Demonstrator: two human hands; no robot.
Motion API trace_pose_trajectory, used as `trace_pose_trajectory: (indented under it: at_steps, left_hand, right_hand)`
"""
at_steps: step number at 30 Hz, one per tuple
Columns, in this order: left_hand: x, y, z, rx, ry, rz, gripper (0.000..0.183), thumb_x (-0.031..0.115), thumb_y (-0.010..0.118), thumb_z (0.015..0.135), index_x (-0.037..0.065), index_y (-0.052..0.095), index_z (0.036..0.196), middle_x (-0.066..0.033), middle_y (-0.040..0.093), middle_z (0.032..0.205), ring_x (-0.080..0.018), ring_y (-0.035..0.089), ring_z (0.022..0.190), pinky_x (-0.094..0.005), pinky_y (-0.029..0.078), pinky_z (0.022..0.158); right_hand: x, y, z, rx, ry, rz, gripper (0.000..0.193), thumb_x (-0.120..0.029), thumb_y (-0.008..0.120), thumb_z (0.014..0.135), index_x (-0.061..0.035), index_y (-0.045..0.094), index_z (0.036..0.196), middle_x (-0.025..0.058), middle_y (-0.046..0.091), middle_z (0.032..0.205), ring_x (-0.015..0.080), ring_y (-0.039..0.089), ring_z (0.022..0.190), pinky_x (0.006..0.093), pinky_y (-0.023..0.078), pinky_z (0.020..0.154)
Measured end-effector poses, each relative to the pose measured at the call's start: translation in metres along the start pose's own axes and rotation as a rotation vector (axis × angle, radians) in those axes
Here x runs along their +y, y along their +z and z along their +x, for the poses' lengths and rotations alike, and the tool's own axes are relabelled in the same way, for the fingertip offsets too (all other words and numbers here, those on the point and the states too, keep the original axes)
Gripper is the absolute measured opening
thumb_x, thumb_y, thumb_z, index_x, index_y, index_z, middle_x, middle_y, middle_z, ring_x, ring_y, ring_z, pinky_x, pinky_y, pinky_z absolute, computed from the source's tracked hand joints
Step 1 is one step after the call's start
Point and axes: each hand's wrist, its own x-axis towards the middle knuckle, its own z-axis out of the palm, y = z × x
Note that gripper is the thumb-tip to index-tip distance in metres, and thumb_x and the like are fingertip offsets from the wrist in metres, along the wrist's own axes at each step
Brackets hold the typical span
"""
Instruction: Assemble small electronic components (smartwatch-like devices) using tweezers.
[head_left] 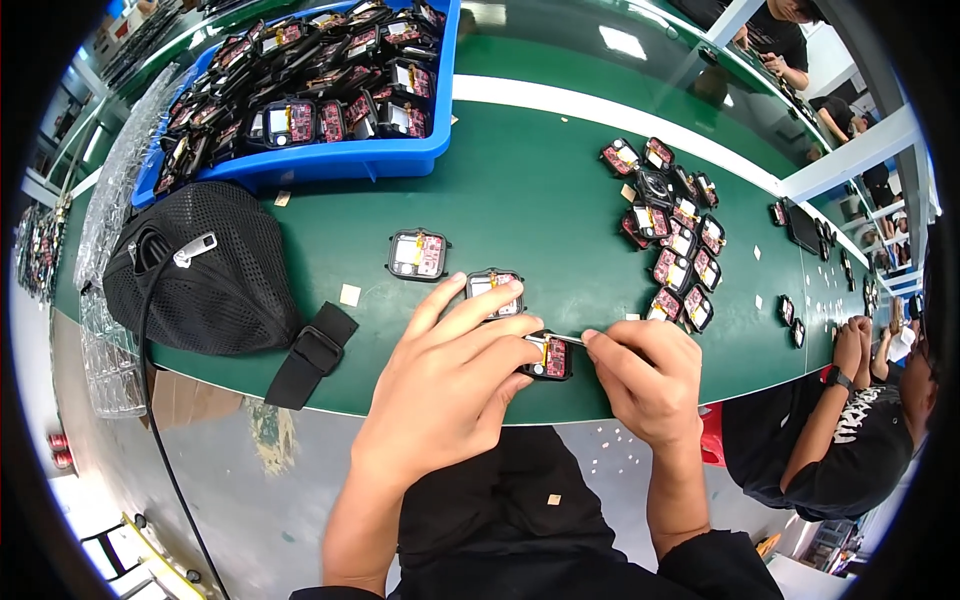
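My left hand [450, 375] lies over the near edge of the green table. Its thumb and index finger hold the left side of an open black watch case [556, 362] with a red circuit board inside. The other fingers stretch across a second open case [484, 283], partly hiding it. My right hand [650, 380] is closed in a pinch on a thin metal tool [568, 339], whose tip reaches the held case's upper edge; its exact kind is hard to make out. Farther left, a third open case [418, 254] sits alone.
A blue bin [400, 150] heaped with cases stands at the far left. Nearer are a black mesh bag [200, 280] and a black strap [312, 355]. A cluster of cases [672, 268] lies right of centre. A co-worker [850, 430] sits at the right.
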Motion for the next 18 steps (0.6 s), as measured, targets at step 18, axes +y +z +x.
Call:
trace_pose_trajectory:
  at_steps: [18]
  left_hand:
    - [-0.0037,-0.0022,-0.0033,0.007,-0.008,-0.023,0.021,0.0,0.08,0.077,0.01,0.072,0.093,-0.0024,0.078,0.119,-0.0323,0.061,0.135,-0.056,0.036,0.121]
  right_hand:
    - [0.0022,-0.008,0.0075,-0.11,-0.146,-0.035,0.024,-0.004,0.076,0.074,-0.0056,0.078,0.098,0.0025,0.065,0.091,0.0175,0.059,0.064,0.0326,0.047,0.055]
